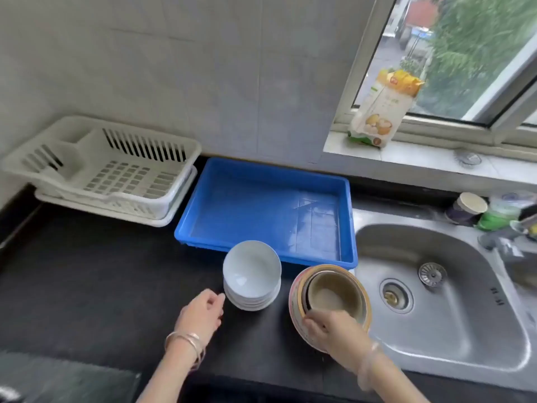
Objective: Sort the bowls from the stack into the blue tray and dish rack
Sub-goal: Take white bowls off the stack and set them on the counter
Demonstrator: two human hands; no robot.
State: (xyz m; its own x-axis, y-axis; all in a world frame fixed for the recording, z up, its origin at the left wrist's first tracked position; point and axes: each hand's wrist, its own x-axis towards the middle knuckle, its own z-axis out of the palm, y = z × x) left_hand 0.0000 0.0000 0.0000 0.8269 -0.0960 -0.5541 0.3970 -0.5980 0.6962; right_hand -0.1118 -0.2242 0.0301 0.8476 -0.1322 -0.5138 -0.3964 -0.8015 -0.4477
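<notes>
A stack of several white bowls (251,274) stands on the black counter in front of the blue tray (203,216), which holds nothing. To its right stands a stack of brownish patterned bowls (334,292), a smaller tan bowl nested on top. My right hand (328,327) grips the near rim of that brownish stack. My left hand (203,311) hovers just left of the white stack, fingers loosely curled, fingertips almost at the lowest bowls, holding nothing. The white dish rack (96,170) sits at the back left with nothing in it.
A steel sink (453,315) lies right of the bowls, with cups and bottles (470,209) at its back edge. A food packet (377,109) leans on the window sill. Bare black counter (87,286) stretches to the left.
</notes>
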